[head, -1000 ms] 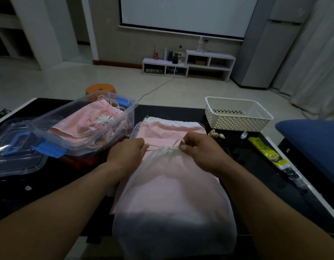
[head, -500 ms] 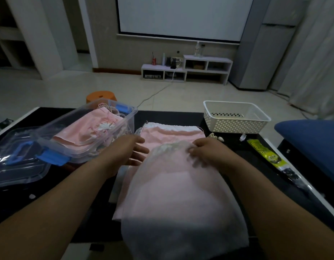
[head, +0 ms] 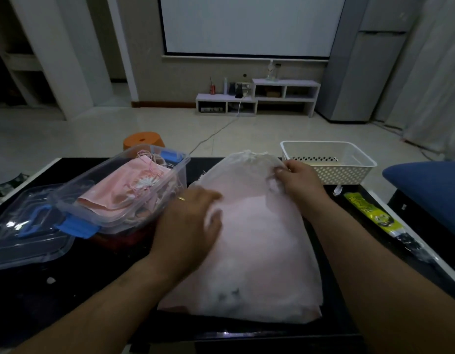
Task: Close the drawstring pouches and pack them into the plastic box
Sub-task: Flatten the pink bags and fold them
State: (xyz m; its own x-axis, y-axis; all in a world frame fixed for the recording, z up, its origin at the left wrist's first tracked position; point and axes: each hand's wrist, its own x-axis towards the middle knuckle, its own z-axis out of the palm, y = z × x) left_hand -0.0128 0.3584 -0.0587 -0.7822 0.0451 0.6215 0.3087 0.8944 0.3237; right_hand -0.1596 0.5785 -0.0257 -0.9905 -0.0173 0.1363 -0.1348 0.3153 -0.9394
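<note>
Fingers of the left hand [head: 188, 226] lie flat on the white drawstring pouch [head: 259, 246]; the right hand [head: 298, 185] pinches its fabric near the gathered neck. It lies on the desk [head: 67, 290] beside the plastic box [head: 181, 169].

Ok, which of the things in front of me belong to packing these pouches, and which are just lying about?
Part of the job: large pouch, left hand resting on it, right hand gripping its top; clear plastic box; pink pouches inside it; box lid.
Just lying about: white basket; yellow-green packet; orange stool; blue cushion.
</note>
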